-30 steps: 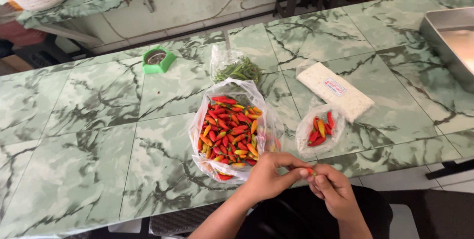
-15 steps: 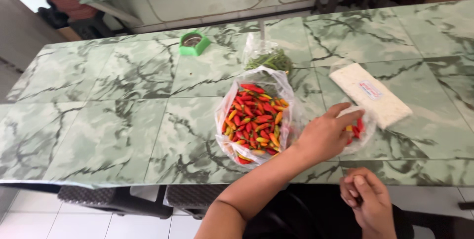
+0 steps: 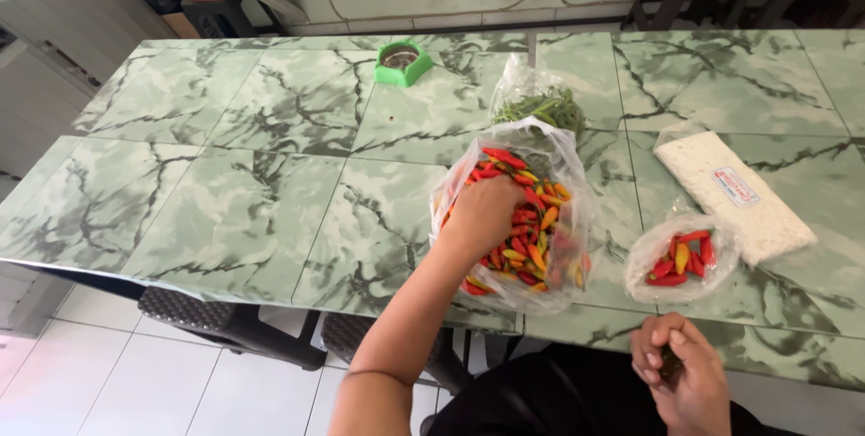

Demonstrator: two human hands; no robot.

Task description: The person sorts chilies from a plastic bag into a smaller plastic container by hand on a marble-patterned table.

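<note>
Since half a second ago, left hand [image 3: 484, 211] has shifted from the small bag of chilies [image 3: 682, 256] into the large bag of chilies [image 3: 527, 220] on the green table [image 3: 243, 184]; its fingers are buried, grip impossible to judge. Right hand [image 3: 680, 377] hangs below the table edge, fingers curled around something small and dark, possibly a stem.

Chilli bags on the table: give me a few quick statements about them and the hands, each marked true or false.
1. The left hand is inside the big chilli bag. True.
2. The small chilli bag lies left of the big one. False: it lies to its right.
3. The right hand rests on the white packet. False: it is off the table edge, curled shut.
4. A bag of green beans lies beyond the big bag. True.
</note>
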